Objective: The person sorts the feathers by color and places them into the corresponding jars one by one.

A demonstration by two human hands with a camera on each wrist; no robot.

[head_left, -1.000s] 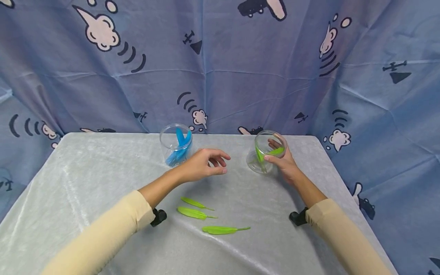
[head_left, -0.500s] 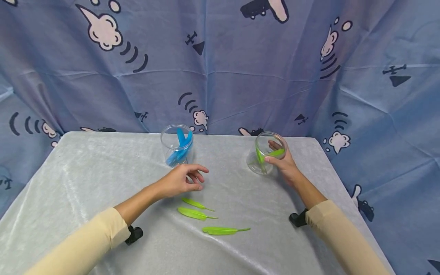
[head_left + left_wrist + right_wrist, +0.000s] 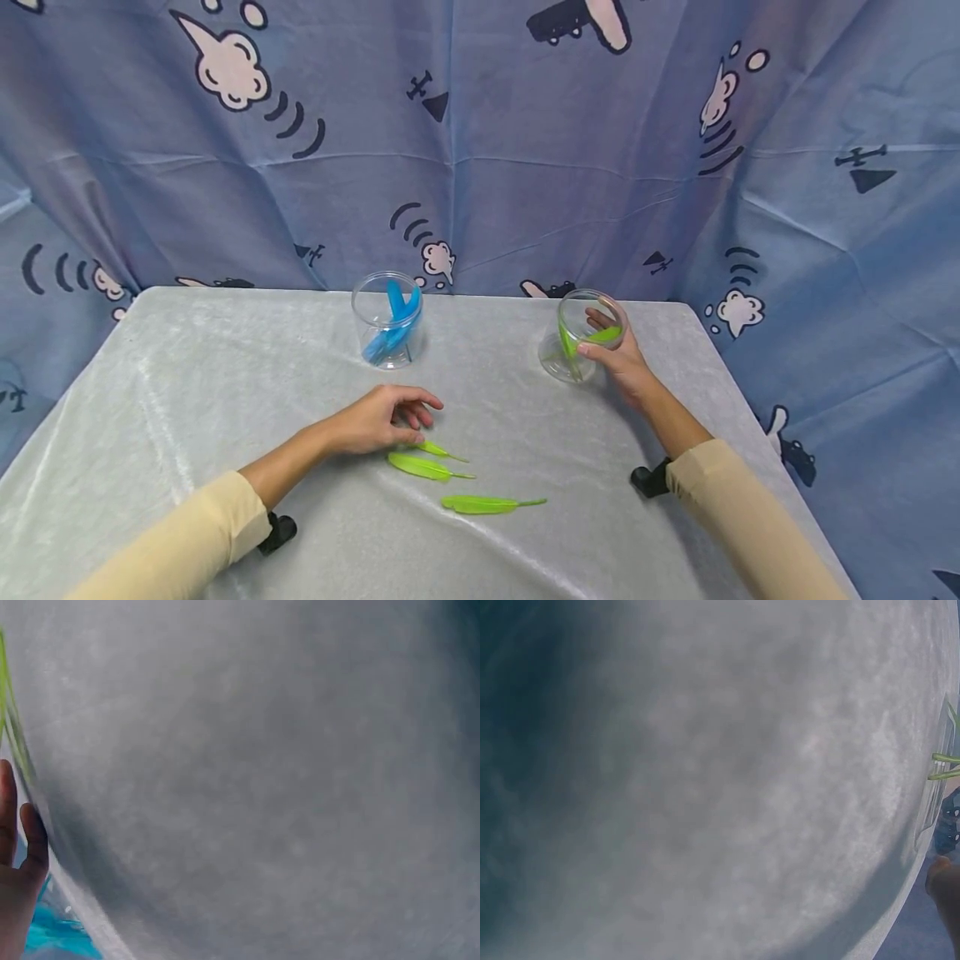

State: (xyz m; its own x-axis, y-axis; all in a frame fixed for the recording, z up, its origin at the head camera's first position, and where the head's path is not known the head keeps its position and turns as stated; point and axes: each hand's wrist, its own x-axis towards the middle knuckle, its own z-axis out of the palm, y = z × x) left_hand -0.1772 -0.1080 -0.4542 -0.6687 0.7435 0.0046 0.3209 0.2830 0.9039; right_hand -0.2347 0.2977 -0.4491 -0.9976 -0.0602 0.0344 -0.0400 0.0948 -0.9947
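My left hand hovers over the table with loosely bent fingers. Its thumb covers part of the farthest green feather; whether it touches cannot be told. Just nearer lies a second green feather, and a third feather is closer to the front right. With my right hand I grip a clear plastic jar by its side, thumb in front and fingers behind. The jar leans to the right, with green feathers inside. In the left wrist view, fingers show at the edge.
A second clear jar, upright at the back left, holds blue feathers. A pale grey cloth covers the table. Behind it hangs a blue patterned curtain.
My left hand has moved back from between the jars, left and toward the front, down to the farthest feather. My right hand keeps its grip on the jar.
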